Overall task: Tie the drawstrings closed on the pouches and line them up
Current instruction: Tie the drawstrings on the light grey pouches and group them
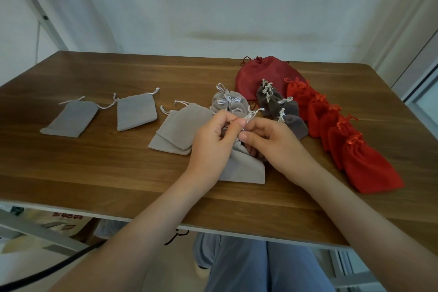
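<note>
Item 1, in hand: one light grey pouch (245, 170). Its bottom lies flat on the wooden table (118, 168) near the front edge, and its gathered top is lifted between my hands. My left hand (213, 140) is curled, with thumb and forefinger pinching the white drawstring (253, 113), whose loose ends stick out above my knuckles. My right hand (272, 141) has its fingers curled round the pouch's neck and its thumb pointing toward the left hand. The two hands touch. I cannot tell how far the knot is formed.

Item 2, untied stock, lying flat to my left:
- two single grey pouches (71, 117), well apart, cords loose
- a stack of two larger grey pouches (176, 125), just beside my left hand

Item 3, tied stock, beyond and to the right of my hands:
- a cluster of pale grey tied pouches (228, 102), overlapping, just behind my fingers
- a short line of dark grey tied pouches (283, 108)
- a row of bright red tied pouches (343, 133), overlapping, running toward the near right edge

Item 4: one large dark red pouch (258, 73) at the back, behind the dark grey line.
</note>
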Demonstrator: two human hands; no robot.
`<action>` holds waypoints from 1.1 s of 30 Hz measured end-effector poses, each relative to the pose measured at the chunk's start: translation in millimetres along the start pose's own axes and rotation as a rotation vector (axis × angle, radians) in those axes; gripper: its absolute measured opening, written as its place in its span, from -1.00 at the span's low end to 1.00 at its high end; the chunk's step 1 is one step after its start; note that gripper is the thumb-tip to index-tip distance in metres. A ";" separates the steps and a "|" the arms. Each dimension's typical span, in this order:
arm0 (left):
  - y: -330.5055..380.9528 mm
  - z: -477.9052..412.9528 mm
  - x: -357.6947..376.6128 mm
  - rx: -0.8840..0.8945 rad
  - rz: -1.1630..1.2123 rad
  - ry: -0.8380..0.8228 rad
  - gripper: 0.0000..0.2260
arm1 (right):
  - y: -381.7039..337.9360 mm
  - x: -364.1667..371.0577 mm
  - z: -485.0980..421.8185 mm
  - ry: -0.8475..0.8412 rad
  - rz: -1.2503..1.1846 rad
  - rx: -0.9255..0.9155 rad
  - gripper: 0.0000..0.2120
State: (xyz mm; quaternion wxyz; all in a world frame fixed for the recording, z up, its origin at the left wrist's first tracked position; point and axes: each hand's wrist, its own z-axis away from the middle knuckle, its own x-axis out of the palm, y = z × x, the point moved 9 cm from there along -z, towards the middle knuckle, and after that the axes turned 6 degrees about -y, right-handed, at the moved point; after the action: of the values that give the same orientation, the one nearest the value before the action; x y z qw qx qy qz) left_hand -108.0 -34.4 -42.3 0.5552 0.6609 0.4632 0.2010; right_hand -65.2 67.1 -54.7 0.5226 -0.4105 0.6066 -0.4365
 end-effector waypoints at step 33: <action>1.3 -5.6 6.7 -0.030 0.110 -0.192 -0.87 | 23.9 -0.2 -0.5 -0.092 -0.460 0.159 -0.87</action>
State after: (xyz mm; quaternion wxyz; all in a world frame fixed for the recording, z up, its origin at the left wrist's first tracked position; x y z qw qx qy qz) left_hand -108.6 -25.6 -41.0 0.5949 0.6931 0.3679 0.1739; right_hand -66.7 74.1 -77.6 0.4671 -0.5148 0.4366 -0.5711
